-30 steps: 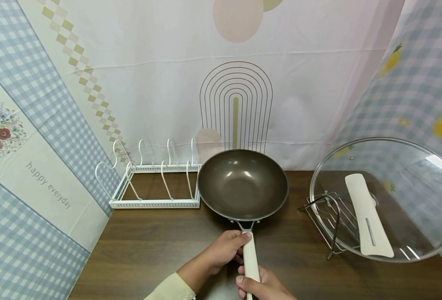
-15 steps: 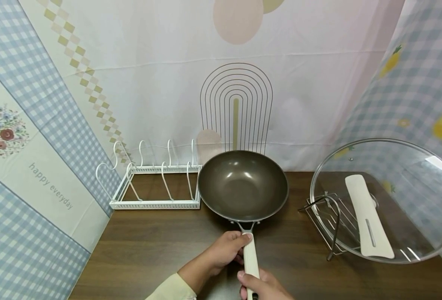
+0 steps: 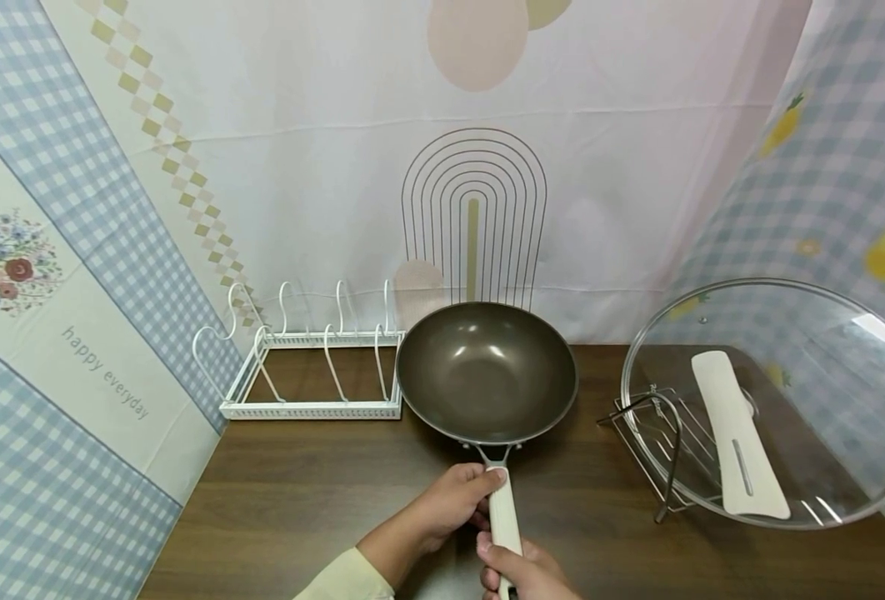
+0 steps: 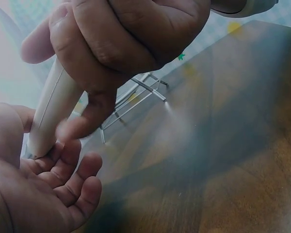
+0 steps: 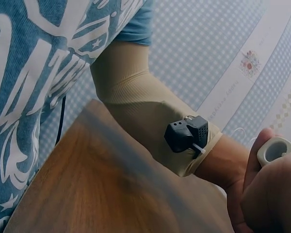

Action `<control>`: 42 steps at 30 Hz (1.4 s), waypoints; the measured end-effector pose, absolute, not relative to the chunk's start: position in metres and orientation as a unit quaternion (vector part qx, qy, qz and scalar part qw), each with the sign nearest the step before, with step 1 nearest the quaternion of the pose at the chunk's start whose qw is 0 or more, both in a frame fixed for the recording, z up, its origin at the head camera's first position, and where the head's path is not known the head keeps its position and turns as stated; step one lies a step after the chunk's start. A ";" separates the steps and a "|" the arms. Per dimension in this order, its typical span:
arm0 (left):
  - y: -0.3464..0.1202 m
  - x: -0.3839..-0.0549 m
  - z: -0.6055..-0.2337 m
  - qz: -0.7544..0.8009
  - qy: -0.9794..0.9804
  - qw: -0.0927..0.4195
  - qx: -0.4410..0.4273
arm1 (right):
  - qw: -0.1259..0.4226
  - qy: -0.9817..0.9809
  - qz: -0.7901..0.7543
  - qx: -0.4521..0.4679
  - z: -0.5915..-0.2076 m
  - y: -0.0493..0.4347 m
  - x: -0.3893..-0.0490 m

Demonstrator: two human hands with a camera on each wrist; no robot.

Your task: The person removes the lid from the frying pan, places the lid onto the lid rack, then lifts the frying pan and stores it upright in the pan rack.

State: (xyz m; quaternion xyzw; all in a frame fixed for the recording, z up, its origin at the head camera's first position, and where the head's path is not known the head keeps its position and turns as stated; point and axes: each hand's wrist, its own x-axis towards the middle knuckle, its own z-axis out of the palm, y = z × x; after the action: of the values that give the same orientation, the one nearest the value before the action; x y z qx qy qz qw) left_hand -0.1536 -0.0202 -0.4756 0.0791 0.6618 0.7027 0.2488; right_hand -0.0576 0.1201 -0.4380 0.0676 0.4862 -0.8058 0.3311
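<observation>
A dark brown wok with a cream handle is in the middle of the head view, its inside facing up. My left hand pinches the handle's front end, thumb on top, close to the metal fork. Farther back, my right hand grips the handle near its hollow end. In the left wrist view, curled right fingers wrap the handle while the left palm lies below. The right wrist view shows the handle's end emerging beside the right hand.
Left of the wok, right beside its rim, stands a white rack with upright hooks. A large glass lid with a cream handle leans on a wire stand at the right. Patterned cloth hangs behind the wooden table.
The right hand's thumb and fingers have shifted slightly on the rear of the handle. The wok and left hand stay in place; the head view has tilted a little.
</observation>
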 end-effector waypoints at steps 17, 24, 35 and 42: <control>-0.018 -0.153 -0.476 0.707 0.666 0.219 0.089 | 0.285 0.595 -0.748 0.070 -0.436 0.113 -0.058; -0.018 -0.152 -0.476 0.705 0.671 0.212 0.092 | 0.275 0.600 -0.749 0.059 -0.438 0.113 -0.059; -0.017 -0.151 -0.475 0.706 0.666 0.220 0.098 | 0.286 0.588 -0.756 0.023 -0.437 0.116 -0.061; -0.018 -0.152 -0.474 0.703 0.671 0.214 0.097 | 0.279 0.581 -0.763 0.037 -0.433 0.115 -0.059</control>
State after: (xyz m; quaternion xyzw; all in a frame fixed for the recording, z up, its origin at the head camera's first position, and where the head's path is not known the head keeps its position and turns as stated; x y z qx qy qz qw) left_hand -0.1516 -0.0180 -0.4736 0.0968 0.6709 0.7033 0.2142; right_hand -0.0593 0.1150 -0.4334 0.0366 0.5814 -0.7634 0.2790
